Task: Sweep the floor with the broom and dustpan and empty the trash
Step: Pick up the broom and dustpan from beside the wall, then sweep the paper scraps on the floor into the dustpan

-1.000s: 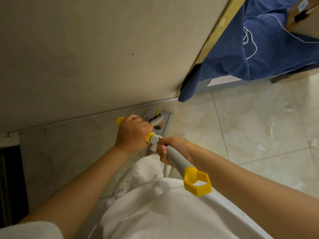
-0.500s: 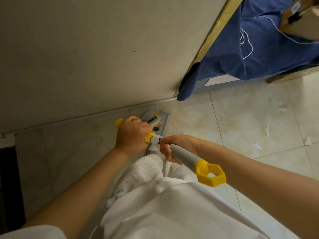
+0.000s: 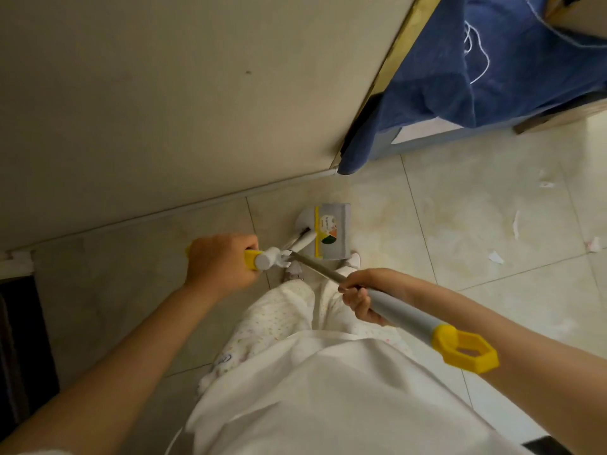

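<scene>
My left hand [image 3: 218, 265] grips the yellow-and-white top of the dustpan handle [image 3: 265, 258]. The grey dustpan [image 3: 330, 233], with a yellow strip and a sticker, stands on the tiled floor just past my feet. My right hand [image 3: 359, 295] grips the grey broom handle [image 3: 402, 315], which ends in a yellow hexagonal loop [image 3: 466, 351] near my right forearm. The thin metal broom shaft [image 3: 315, 266] runs down toward the dustpan; the broom head is hidden behind it.
A beige wall [image 3: 164, 93] with a baseboard runs along the left. A bed with a blue sheet [image 3: 492, 77] and a white cable stands at the upper right. Torn paper scraps [image 3: 496, 257] lie on the floor tiles to the right. A dark opening is at the far left.
My right hand has pulled the broom handle away to the right, out of the clip on the dustpan handle. The dustpan has turned so its grey face shows. My left hand stayed put.
</scene>
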Tool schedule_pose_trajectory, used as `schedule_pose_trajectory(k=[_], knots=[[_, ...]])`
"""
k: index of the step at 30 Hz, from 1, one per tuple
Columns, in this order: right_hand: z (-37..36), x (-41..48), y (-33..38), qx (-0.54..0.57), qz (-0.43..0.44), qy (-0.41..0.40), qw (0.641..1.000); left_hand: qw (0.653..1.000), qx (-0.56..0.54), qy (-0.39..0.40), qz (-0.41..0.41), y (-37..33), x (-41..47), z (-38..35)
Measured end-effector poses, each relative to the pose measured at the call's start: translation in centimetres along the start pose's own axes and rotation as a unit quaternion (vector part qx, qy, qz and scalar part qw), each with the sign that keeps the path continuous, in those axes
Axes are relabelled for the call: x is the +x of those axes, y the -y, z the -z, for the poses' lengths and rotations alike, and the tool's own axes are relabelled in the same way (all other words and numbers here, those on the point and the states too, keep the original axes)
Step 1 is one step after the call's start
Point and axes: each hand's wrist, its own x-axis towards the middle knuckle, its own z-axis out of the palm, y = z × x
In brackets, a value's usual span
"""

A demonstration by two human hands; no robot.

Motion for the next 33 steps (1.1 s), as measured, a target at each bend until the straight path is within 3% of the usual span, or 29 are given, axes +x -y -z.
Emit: schedule_pose_trajectory(k=[4,7,11,14,24,26,30,33], knots=[[0.4,0.2,-1.2,0.037,0.044,-0.036,0.998,0.999,0.015,0.037,-0.027,-2.1,0.7,-0.5],[1.2,-0.1,-2.2,0.042,0.055,-0.061,0.996,0.998,0.025,0.014,-0.061,-3.6,2.1,-0.3],[3.0,0.0,-4.3,0.066,0.062,-0.069,0.994,0.998,0.009,0.047,-0.048,-5.7,3.5,-0.5],[5.4,0.2,-5.8,0.036,0.074,-0.125,0.989,0.996,0.027,0.061,-0.051,-8.2,3.8,-0.7],[16.0,0.8,-10.7,0.149,0.200,-0.234,0.940,0.978,0.084,0.065,-0.181,-17.2,5.6,-2.9],[18.8,0.5,-11.2,0.173,0.214,-0.230,0.933,0.977,0.093,0.061,-0.183,-19.8,5.8,-3.8],[25.1,0.5,-13.6,0.351,0.182,-0.108,0.912,0.971,0.118,0.058,-0.201,-25.5,5.7,-6.2],[29.6,0.7,-15.9,0.400,0.198,-0.133,0.885,0.956,0.123,0.048,-0.263,-29.1,6.5,-7.9]])
